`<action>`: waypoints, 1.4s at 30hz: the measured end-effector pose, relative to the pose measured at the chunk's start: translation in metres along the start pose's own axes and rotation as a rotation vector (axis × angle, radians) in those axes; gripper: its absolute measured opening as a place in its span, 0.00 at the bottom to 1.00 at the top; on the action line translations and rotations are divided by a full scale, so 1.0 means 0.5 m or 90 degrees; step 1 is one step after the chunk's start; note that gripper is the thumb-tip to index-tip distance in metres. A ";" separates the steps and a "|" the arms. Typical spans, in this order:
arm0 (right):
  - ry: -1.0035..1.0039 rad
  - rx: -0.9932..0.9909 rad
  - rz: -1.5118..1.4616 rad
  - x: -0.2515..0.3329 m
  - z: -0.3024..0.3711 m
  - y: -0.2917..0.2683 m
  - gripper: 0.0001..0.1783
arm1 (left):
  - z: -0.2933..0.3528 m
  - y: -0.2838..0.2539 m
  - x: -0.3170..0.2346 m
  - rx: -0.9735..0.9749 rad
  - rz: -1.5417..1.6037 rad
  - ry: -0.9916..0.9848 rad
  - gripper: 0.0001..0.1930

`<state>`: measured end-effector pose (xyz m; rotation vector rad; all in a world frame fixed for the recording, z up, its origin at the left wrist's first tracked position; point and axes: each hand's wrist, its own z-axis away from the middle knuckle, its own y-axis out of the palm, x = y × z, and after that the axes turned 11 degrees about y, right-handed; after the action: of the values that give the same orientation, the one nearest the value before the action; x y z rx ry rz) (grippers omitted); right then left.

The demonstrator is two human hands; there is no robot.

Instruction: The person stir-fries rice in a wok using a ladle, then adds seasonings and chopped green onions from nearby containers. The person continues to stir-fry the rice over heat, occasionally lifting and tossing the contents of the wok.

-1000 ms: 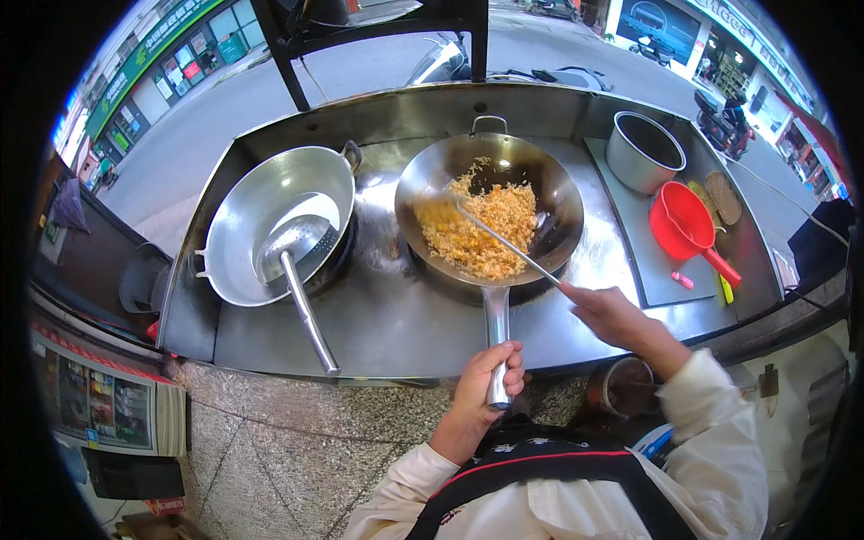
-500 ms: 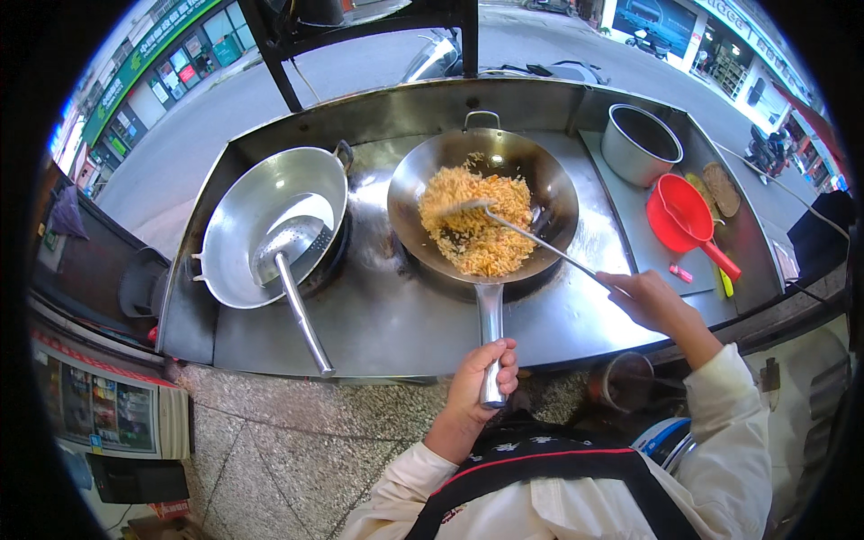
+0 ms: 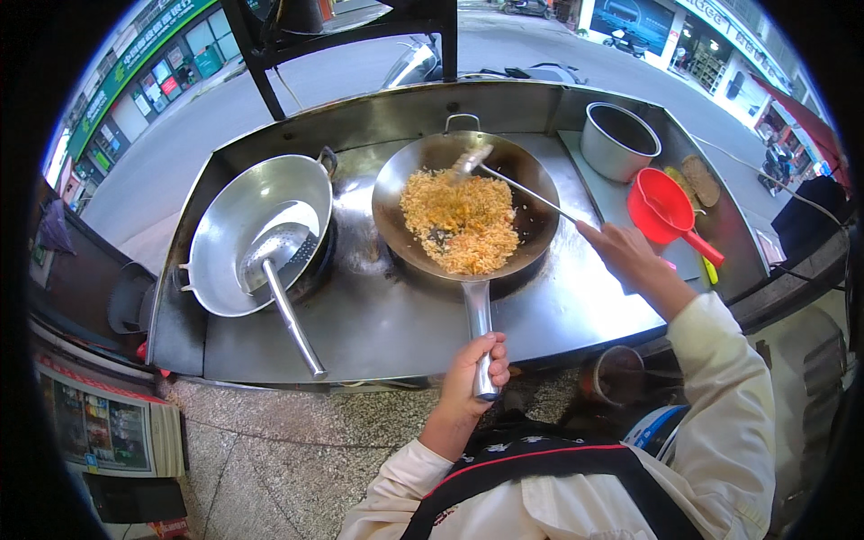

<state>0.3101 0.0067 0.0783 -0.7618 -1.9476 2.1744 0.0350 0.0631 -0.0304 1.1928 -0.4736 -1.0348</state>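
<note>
A steel wok [image 3: 537, 211] sits on the burner in the middle, with orange-brown fried rice [image 3: 463, 220] spread inside. My left hand [image 3: 477, 371] is closed around the wok's metal handle [image 3: 478, 310], its thumb lying along the top. From the right, my right hand [image 3: 628, 258] grips the end of a long, thin metal wok spatula [image 3: 531, 191]. The spatula's head is over the far part of the rice and is blurred, as are some of the grains beneath it.
To the left is a second, shiny wok [image 3: 216, 220] with a perforated skimmer [image 3: 290, 310] resting in it, handle toward me. On the steel counter's right stand a metal pot [image 3: 612, 157], a red dipper [image 3: 646, 216] and a brown brush-like object [image 3: 699, 180]. A black frame [image 3: 450, 49] rises behind.
The spatula's head has moved from the middle of the rice to its far side. My right hand has shifted farther from me. My left hand keeps its hold; the whole view has shifted slightly.
</note>
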 end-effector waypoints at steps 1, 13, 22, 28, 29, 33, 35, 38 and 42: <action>0.014 0.038 -0.046 -0.015 0.029 -0.008 0.29 | 0.000 0.000 0.001 -0.004 0.005 0.002 0.11; 0.015 0.235 -0.318 -0.084 0.312 -0.256 0.18 | -0.003 0.005 -0.004 0.022 -0.026 -0.001 0.08; 0.085 0.085 -0.552 0.002 0.139 -0.019 0.16 | 0.001 0.010 -0.006 0.001 -0.051 0.009 0.09; 0.221 0.135 -0.789 0.005 0.089 0.005 0.17 | 0.000 0.002 -0.008 0.022 -0.045 0.004 0.09; 0.305 0.152 -0.821 0.027 0.069 0.015 0.17 | 0.001 0.002 -0.008 0.024 -0.041 0.004 0.09; 0.212 0.351 -1.049 0.064 0.038 0.065 0.17 | 0.003 0.005 -0.009 0.007 -0.045 0.010 0.09; 0.158 0.327 -0.931 0.027 0.065 0.065 0.19 | 0.006 0.009 -0.009 -0.014 -0.052 0.005 0.10; 0.014 0.212 -0.739 -0.067 0.142 0.003 0.18 | 0.008 0.011 -0.008 -0.020 -0.042 0.002 0.11; 0.021 0.240 -0.581 -0.114 0.233 -0.129 0.19 | 0.008 0.010 -0.008 -0.015 -0.028 -0.009 0.11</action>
<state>0.2926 -0.1108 0.1609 0.1496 -1.3664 1.7962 0.0320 0.0644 -0.0236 1.1807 -0.4472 -1.0839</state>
